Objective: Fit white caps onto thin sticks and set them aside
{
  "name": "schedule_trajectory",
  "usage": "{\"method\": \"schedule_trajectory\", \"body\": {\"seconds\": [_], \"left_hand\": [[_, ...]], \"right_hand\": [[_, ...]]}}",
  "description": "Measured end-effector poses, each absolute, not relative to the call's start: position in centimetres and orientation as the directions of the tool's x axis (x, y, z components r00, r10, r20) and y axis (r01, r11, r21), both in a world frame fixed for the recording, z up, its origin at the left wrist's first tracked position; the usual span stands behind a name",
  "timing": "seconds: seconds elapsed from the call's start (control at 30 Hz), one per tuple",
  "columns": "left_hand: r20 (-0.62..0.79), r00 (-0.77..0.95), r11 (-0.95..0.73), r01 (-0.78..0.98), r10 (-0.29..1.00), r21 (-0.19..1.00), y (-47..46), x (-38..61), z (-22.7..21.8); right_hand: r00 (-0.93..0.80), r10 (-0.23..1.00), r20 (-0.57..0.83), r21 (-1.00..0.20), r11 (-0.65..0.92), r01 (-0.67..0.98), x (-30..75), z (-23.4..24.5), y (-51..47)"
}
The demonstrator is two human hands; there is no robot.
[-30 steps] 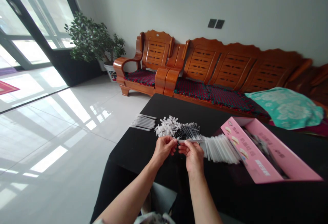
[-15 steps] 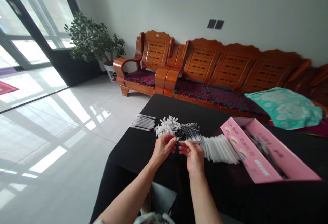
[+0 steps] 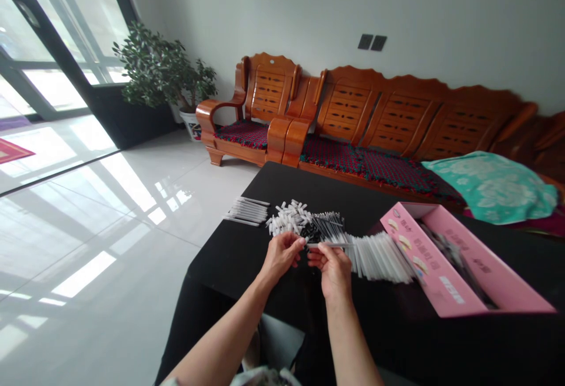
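My right hand (image 3: 336, 263) pinches a slim, pale pen barrel (image 3: 341, 245) between thumb and fingers, holding it level above the table. At the barrel's left end, my left hand (image 3: 283, 253) has its thumb and forefinger pressed together; what sits in that pinch is too small to make out. Just beyond the hands lies a heap of short white pen caps (image 3: 289, 216). To its right are dark pen refills (image 3: 329, 226) with black pieces beside them. A row of translucent white pen barrels (image 3: 379, 258) spreads farther right.
Several white pens (image 3: 247, 210) lie side by side at the table's left edge. A pink box (image 3: 441, 280) with dark contents stands on the right of the black table (image 3: 282, 183). Behind are a wooden sofa (image 3: 392, 109) and a potted plant (image 3: 159, 68).
Both hands stay almost in place around the pen barrel. A slight shift of the fingers is all that differs; the piles have not moved.
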State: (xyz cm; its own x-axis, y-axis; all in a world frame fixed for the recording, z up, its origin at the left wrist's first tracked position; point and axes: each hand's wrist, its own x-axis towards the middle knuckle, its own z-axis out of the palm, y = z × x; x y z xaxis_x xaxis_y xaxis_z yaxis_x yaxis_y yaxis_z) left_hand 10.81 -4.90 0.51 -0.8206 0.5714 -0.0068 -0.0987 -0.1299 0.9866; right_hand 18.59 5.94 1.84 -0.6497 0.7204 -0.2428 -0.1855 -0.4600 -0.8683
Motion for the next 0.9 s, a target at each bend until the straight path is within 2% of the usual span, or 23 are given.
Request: {"method": "schedule_trajectory", "body": {"seconds": [0.13,0.33,0.53,0.77,0.9], "left_hand": [[-0.059,-0.802,-0.066,-0.122,0.595,0.99,-4.8,10.92,0.3],[0.026,-0.831,-0.201,-0.104,0.555,0.974,-4.86,10.66,0.51],[-0.056,-0.804,-0.065,-0.116,0.592,0.991,-4.95,10.74,0.08],[0.008,-0.827,-0.187,-0.118,0.562,0.975,-4.94,10.64,0.31],[-0.046,-0.816,-0.081,-0.112,0.576,0.99,-5.04,10.75,0.13]], "right_hand": [[-0.652,0.717,-0.248,-0.87,-0.461,-0.175,18.57,1.78,5.96],[-0.654,0.715,-0.247,-0.869,-0.462,-0.177,18.62,1.61,6.04],[-0.653,0.713,-0.253,-0.87,-0.463,-0.168,18.54,1.51,6.05],[-0.654,0.713,-0.255,-0.867,-0.468,-0.172,18.53,1.73,5.89],[-0.653,0.712,-0.258,-0.866,-0.47,-0.171,18.44,1.84,5.75]]}}
